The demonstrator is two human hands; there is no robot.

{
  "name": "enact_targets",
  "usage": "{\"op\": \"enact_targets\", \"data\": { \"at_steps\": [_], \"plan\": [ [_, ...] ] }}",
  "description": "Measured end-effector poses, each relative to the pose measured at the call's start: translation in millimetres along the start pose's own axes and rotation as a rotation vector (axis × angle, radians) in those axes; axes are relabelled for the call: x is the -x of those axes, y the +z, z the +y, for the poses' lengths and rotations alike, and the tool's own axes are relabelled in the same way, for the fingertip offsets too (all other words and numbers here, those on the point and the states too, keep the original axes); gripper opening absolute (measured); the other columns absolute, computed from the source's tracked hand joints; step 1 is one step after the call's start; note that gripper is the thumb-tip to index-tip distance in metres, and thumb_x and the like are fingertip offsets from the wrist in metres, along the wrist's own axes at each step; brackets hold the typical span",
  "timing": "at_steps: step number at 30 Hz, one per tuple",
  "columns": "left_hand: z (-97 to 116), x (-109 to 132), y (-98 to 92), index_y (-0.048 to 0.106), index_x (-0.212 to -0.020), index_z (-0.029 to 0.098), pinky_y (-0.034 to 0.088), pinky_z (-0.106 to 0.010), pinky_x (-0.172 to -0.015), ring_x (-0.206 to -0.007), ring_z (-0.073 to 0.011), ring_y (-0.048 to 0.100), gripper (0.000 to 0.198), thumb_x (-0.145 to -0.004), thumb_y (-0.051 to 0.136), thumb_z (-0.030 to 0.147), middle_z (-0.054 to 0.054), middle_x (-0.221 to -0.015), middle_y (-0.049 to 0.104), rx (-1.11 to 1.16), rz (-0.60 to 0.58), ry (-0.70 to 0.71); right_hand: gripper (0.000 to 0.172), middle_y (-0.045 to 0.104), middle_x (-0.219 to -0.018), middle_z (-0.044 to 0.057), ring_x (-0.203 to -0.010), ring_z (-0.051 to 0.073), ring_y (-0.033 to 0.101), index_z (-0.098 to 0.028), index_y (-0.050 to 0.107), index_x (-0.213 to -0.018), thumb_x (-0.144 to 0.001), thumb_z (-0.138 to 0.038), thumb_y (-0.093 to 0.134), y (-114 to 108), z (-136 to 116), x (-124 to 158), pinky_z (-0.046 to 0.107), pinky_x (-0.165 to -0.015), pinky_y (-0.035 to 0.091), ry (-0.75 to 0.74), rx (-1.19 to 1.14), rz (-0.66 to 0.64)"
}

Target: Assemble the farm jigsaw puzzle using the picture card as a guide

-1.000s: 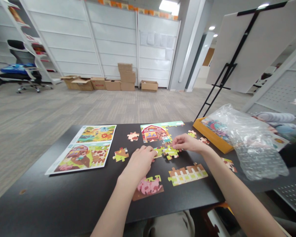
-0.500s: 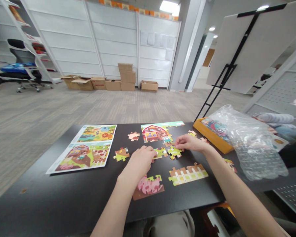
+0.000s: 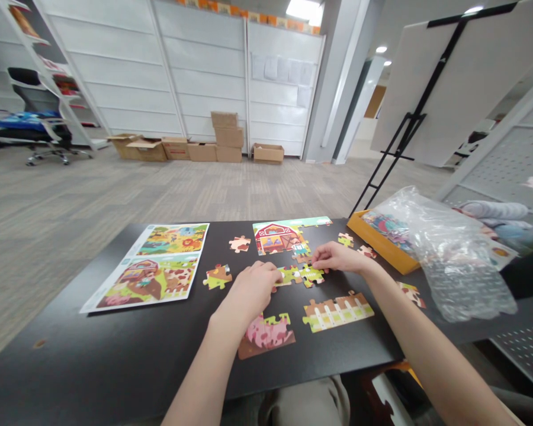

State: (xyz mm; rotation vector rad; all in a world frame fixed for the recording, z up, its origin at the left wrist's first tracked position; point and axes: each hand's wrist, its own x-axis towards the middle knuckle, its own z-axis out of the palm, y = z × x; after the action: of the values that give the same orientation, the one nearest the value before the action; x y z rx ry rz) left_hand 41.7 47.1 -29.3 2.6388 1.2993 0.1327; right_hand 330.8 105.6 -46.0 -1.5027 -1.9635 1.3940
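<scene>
My left hand [image 3: 260, 284] rests with bent fingers on the left end of a green puzzle strip [image 3: 288, 275]. My right hand [image 3: 331, 258] pinches the upper right edge of a green puzzle piece [image 3: 311, 275], which now touches the strip's right end. Just beyond lies a joined barn section [image 3: 278, 238] with a sky-coloured top edge. Nearer me are a pink pig section [image 3: 269, 334] and a white fence section [image 3: 340, 312]. Loose pieces lie around: one with brown patches [image 3: 240, 244], a green and brown one [image 3: 217, 277], and a small green one [image 3: 345, 239].
A printed picture sheet [image 3: 153, 266] lies on the left of the black table [image 3: 160, 349]. At the right stand a yellow box of pieces [image 3: 382, 241] and a crumpled clear plastic bag [image 3: 453, 260]. An easel [image 3: 404, 136] rises behind them.
My right hand has moved slightly left with the green piece, closing the gap to the strip. My left hand has stayed nearly still.
</scene>
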Motion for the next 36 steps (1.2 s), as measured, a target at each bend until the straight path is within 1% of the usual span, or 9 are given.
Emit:
{"op": "enact_targets", "data": {
  "at_steps": [6, 12, 19, 21, 25, 27, 29, 32, 36],
  "plan": [
    [0, -1, 0.7, 0.071, -0.102, 0.023, 0.050, -0.033, -0.085, -0.106, -0.0228, 0.062, 0.029, -0.093, 0.049, 0.007, -0.006, -0.118, 0.069, 0.016, 0.006, -0.002, 0.043, 0.069, -0.068, 0.000, -0.058, 0.012, 0.059, -0.017, 0.070, -0.083, -0.069, -0.057, 0.080, -2, 4, 0, 0.023, -0.054, 0.040, 0.000, 0.041, -0.019],
    [0, -2, 0.3, 0.072, -0.096, 0.023, 0.050, -0.034, -0.085, -0.105, -0.0229, 0.062, 0.026, -0.095, 0.049, 0.010, -0.005, -0.114, 0.070, 0.030, 0.007, -0.010, 0.042, 0.069, -0.068, 0.001, -0.058, 0.012, 0.059, -0.016, 0.070, -0.084, -0.071, -0.055, 0.079, -3, 6, -1, 0.023, -0.052, 0.039, -0.016, 0.039, -0.020],
    [-2, -2, 2.0, 0.071, -0.106, 0.024, 0.051, -0.035, -0.087, -0.110, -0.0240, 0.062, 0.023, -0.095, 0.052, 0.015, -0.006, -0.118, 0.069, 0.016, 0.009, -0.028, 0.045, 0.068, -0.066, 0.001, -0.059, 0.013, 0.058, -0.016, 0.070, -0.080, -0.065, -0.056, 0.082, -5, -3, 5, 0.024, -0.053, 0.039, -0.009, 0.005, -0.018],
    [-1, -2, 1.6, 0.071, -0.105, 0.024, 0.051, -0.035, -0.087, -0.110, -0.0241, 0.062, 0.022, -0.096, 0.053, 0.016, -0.006, -0.118, 0.069, 0.019, 0.005, -0.032, 0.046, 0.066, -0.066, 0.001, -0.058, 0.012, 0.056, -0.016, 0.069, -0.082, -0.067, -0.058, 0.081, -12, -5, 10, 0.024, -0.052, 0.037, -0.043, -0.035, 0.069],
    [-1, -1, 1.1, 0.071, -0.105, 0.023, 0.052, -0.035, -0.089, -0.109, -0.0238, 0.062, 0.022, -0.096, 0.052, 0.017, -0.006, -0.118, 0.069, 0.025, 0.000, -0.028, 0.049, 0.064, -0.069, 0.000, -0.058, 0.011, 0.051, -0.017, 0.066, -0.086, -0.069, -0.061, 0.078, -36, 5, 16, 0.024, -0.051, 0.034, -0.118, -0.101, 0.488],
    [-1, -1, 1.1, 0.071, -0.105, 0.024, 0.052, -0.035, -0.088, -0.109, -0.0240, 0.062, 0.022, -0.097, 0.052, 0.017, -0.006, -0.119, 0.069, 0.021, 0.005, -0.023, 0.050, 0.066, -0.073, 0.002, -0.060, 0.012, 0.052, -0.017, 0.065, -0.084, -0.067, -0.062, 0.077, -46, 15, 14, 0.025, -0.052, 0.036, -0.100, -0.069, 0.627],
    [-1, -1, 1.2, 0.071, -0.106, 0.024, 0.052, -0.035, -0.089, -0.110, -0.0239, 0.062, 0.023, -0.097, 0.051, 0.016, -0.006, -0.119, 0.069, 0.022, 0.011, -0.022, 0.049, 0.067, -0.072, 0.003, -0.061, 0.014, 0.053, -0.017, 0.065, -0.082, -0.065, -0.062, 0.076, -52, 25, 9, 0.027, -0.056, 0.040, -0.067, -0.019, 0.668],
    [0, -1, 1.4, 0.071, -0.106, 0.023, 0.051, -0.035, -0.091, -0.110, -0.0238, 0.062, 0.023, -0.096, 0.052, 0.016, -0.006, -0.119, 0.069, 0.025, 0.010, -0.027, 0.047, 0.067, -0.070, 0.004, -0.061, 0.016, 0.055, -0.018, 0.065, -0.081, -0.064, -0.061, 0.074, -56, 39, -1, 0.029, -0.060, 0.044, -0.048, 0.030, 0.682],
    [-1, -2, 3.4, 0.071, -0.105, 0.023, 0.051, -0.036, -0.091, -0.109, -0.0239, 0.063, 0.023, -0.097, 0.051, 0.016, -0.006, -0.117, 0.070, 0.023, 0.017, -0.017, 0.040, 0.071, -0.078, 0.007, -0.071, 0.020, 0.063, -0.018, 0.065, -0.081, -0.068, -0.056, 0.071, -60, 52, -12, 0.031, -0.067, 0.048, -0.047, 0.139, 0.744]
  ]
}}
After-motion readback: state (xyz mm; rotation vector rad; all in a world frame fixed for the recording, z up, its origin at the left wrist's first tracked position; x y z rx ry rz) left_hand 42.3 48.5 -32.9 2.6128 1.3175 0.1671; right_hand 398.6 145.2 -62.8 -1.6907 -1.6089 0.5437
